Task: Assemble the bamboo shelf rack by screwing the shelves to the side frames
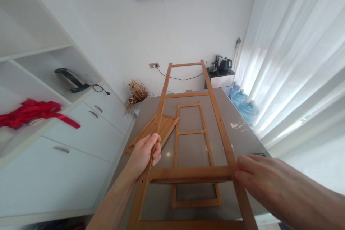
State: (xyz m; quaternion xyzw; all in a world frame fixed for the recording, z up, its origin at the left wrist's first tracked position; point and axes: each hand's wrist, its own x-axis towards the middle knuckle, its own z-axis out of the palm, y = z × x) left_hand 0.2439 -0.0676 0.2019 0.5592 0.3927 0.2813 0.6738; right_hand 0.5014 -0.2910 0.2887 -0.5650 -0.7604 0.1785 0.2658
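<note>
I hold a large ladder-shaped wooden frame point(215, 115) raised over a grey table point(242, 140). My left hand point(145, 152) is closed around the frame's left rail. My right hand point(256, 176) is closed on the right rail where a crossbar meets it. A smaller wooden frame point(201, 133) lies flat on the table beneath. A slatted wooden panel point(161, 127) lies at the table's left edge, next to my left hand.
White cabinets with drawers point(81, 140) and open shelves stand at left, holding a red ribbon point(32, 111) and a black appliance point(68, 78). Dried grass point(137, 93), a kettle stand point(221, 68) and water bottles point(244, 106) sit beyond the table. Curtains point(296, 61) hang at right.
</note>
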